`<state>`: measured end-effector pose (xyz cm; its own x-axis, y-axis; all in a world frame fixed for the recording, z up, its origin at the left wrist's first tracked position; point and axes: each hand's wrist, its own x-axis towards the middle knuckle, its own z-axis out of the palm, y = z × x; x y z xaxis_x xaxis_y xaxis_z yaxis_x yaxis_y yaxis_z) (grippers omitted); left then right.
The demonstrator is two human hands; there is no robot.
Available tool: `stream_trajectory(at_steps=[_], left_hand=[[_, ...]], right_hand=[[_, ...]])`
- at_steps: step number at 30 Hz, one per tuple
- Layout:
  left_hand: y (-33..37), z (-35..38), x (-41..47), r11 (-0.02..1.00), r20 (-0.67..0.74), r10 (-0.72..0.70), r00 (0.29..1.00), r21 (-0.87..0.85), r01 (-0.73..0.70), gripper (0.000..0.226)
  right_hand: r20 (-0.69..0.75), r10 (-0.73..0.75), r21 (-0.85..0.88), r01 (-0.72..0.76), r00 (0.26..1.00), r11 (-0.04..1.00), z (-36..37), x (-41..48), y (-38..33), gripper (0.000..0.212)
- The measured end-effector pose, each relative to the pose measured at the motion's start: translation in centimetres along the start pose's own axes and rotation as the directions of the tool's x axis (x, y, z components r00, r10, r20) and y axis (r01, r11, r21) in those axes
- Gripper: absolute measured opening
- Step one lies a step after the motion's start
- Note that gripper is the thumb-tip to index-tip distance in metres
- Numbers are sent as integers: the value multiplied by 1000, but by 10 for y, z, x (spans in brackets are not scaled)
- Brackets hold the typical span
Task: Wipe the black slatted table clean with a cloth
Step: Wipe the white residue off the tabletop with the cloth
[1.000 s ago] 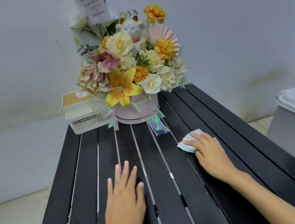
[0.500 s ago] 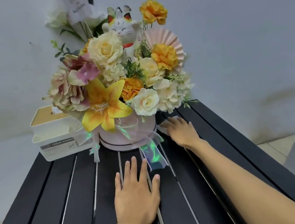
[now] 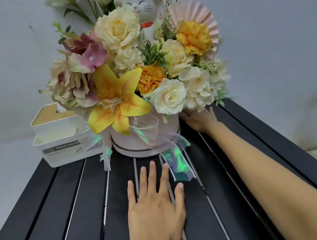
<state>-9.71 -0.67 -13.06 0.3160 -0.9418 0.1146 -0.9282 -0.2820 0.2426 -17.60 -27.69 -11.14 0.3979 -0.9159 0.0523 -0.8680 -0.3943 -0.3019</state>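
Note:
The black slatted table [image 3: 65, 221] fills the lower view. My left hand [image 3: 157, 202] lies flat on its middle slats, fingers straight and spread, just short of the flower box. My right hand [image 3: 200, 121] reaches far forward on the table beside the right of the pink round flower box [image 3: 146, 141], its fingertips tucked under the overhanging blooms. What shows of its fingers looks straight. The cloth is not visible; it may be hidden under that hand or the flowers.
A large flower arrangement [image 3: 129, 65] with a white cat figurine [image 3: 140, 6] stands at the table's far end against the wall. A white tissue holder [image 3: 59, 137] sits to its left. An iridescent ribbon [image 3: 178, 167] trails onto the slats by my left fingers.
My right hand has slid forward along the slats from mid-table to the right side of the flower box, and the cloth under it went out of sight. The view moved closer.

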Motion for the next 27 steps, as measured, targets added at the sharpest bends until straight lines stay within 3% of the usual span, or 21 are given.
stream_trajectory(at_steps=[6, 9, 12, 14, 17, 19, 22, 24, 27], left_hand=[[3, -2, -2, 999, -56, 8, 998, 38, -6, 85], [7, -5, -4, 999, -40, -2, 999, 38, 4, 69], [8, -8, 0, 999, -28, -17, 999, 30, 18, 54], [10, -11, -1, 996, -176, 92, 980, 31, -88, 50], [36, -10, 0, 909, -358, 341, 869, -109, -402, 41], [69, -12, 12, 848, -293, 351, 889, -302, -435, 44], [106, -10, 45, 834, -124, 291, 949, -454, -315, 47], [107, 0, 66, 885, -22, 279, 960, -381, -266, 50], [93, 15, 83, 961, 13, 211, 977, -188, -205, 53]], right_hand=[[42, -172, -117, 175, 984, 978, -4, -50, 22, 53], [6, -204, -177, 202, 979, 963, -5, -84, 33, 49], [-47, -149, -122, 143, 988, 982, -7, -113, 35, 46], [-63, -124, -98, 117, 990, 988, -8, -115, 33, 45], [-61, -136, -112, 128, 989, 985, -9, -114, 30, 44], [-47, -148, -147, 140, 988, 979, -9, -115, 33, 46], [14, -150, -178, 151, 989, 972, -10, -112, 38, 52], [26, -143, -134, 145, 989, 980, -12, -104, 41, 50], [-12, -105, -48, 104, 994, 993, -15, -86, 45, 45]])
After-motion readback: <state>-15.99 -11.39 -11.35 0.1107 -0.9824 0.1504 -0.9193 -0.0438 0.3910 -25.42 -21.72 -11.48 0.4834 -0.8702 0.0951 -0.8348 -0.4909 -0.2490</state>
